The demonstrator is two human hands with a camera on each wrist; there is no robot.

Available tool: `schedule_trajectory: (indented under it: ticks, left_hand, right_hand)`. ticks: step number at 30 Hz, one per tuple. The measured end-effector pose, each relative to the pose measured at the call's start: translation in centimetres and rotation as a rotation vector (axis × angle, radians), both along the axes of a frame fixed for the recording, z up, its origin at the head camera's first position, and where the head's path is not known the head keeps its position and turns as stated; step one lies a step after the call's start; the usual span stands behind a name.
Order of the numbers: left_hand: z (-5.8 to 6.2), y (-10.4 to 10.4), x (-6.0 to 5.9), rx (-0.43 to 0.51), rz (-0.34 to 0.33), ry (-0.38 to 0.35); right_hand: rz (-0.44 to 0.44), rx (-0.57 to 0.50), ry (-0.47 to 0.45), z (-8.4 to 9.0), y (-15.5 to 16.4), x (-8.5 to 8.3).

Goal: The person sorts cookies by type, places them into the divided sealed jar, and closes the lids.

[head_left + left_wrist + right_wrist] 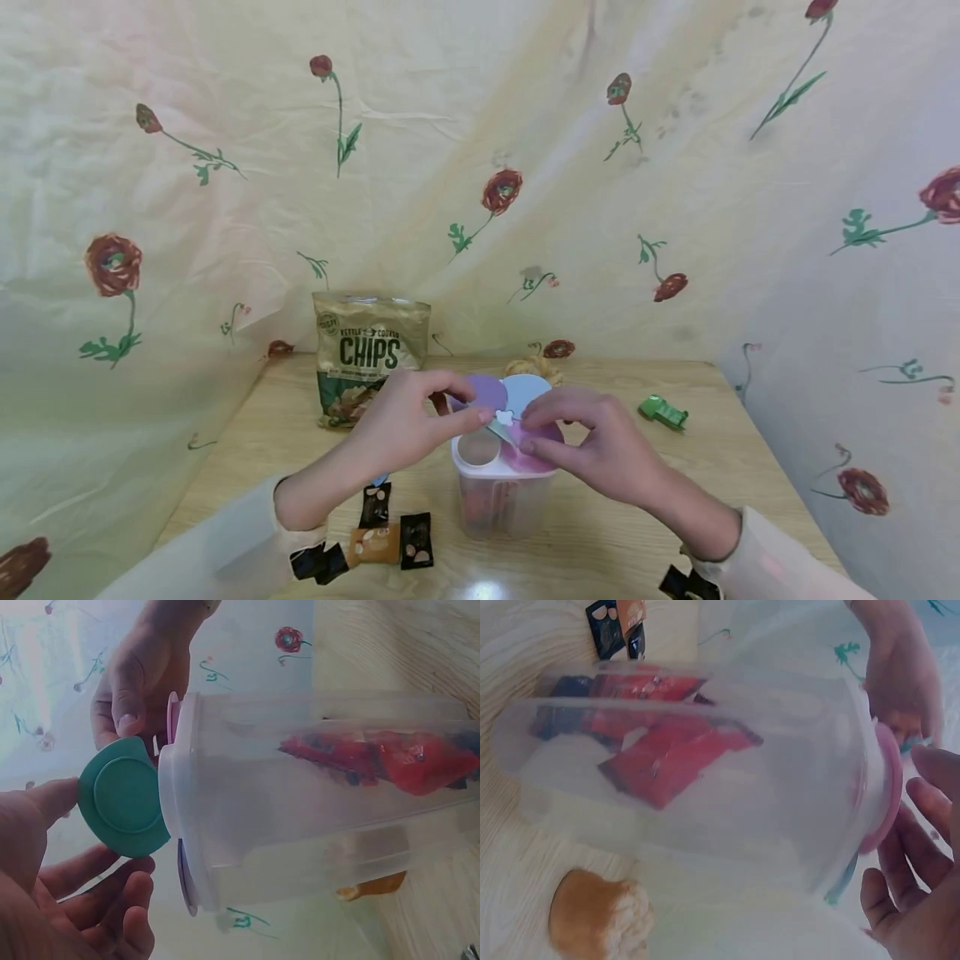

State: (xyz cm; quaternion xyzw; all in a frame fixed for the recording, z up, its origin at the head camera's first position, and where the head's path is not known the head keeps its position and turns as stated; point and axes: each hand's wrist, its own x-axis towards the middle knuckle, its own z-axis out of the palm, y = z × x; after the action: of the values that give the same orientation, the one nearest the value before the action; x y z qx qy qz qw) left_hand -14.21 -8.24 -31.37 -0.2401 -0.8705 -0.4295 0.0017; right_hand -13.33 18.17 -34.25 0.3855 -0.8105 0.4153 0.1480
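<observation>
A clear plastic container (498, 508) stands upright, red wrapped packets (420, 761) inside it. Its white top carries purple (487, 393), light blue (528, 392) and pink (540, 450) flap lids round a white flower-shaped centre. One round opening (478, 448) is uncovered at the front left. My left hand (408, 421) pinches the raised green flap lid (124, 799) between thumb and fingers at its edges. With its fingertips, my right hand (600, 442) touches the pink lid beside the centre; its fingers look loosely bent in the right wrist view.
Behind on the left stands a chips bag (363, 358). Small black packets (416, 540) and a tan packet (377, 544) lie front left. A green wrapped piece (663, 412) lies at the right. A light brown, bread-like thing (596, 915) sits behind the container. Flowered cloth (480, 167) surrounds the table.
</observation>
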Motion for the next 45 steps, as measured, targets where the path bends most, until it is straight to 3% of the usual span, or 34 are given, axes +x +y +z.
schedule_trajectory:
  ticks: [4, 11, 17, 26, 36, 45]
  left_hand:
    - [-0.4, -0.5, 0.4, -0.008, -0.001, 0.003]
    - [-1.5, -1.4, 0.6, -0.01, -0.038, 0.061]
    - [-2.7, -2.0, 0.6, -0.005, -0.099, 0.145]
    - [-3.9, -2.6, 0.7, -0.061, -0.137, 0.181]
    - [-3.4, -2.7, 0.8, -0.18, -0.215, 0.233]
    - [-2.5, -2.4, 0.9, -0.347, -0.257, 0.403]
  right_hand:
    - [-0.077, 0.088, -0.093, 0.1, 1.1, -0.4]
    - [-0.088, 0.226, -0.186, -0.5, 2.4, -1.0]
    - [-0.083, 0.234, -0.218, -0.7, 2.6, -1.1]
    - [-0.081, 0.236, -0.23, -0.8, 2.6, -1.1]
    - [-0.084, 0.235, -0.222, -0.9, 2.7, -1.0]
    - [-0.08, 0.255, -0.206, -0.9, 2.5, -1.0]
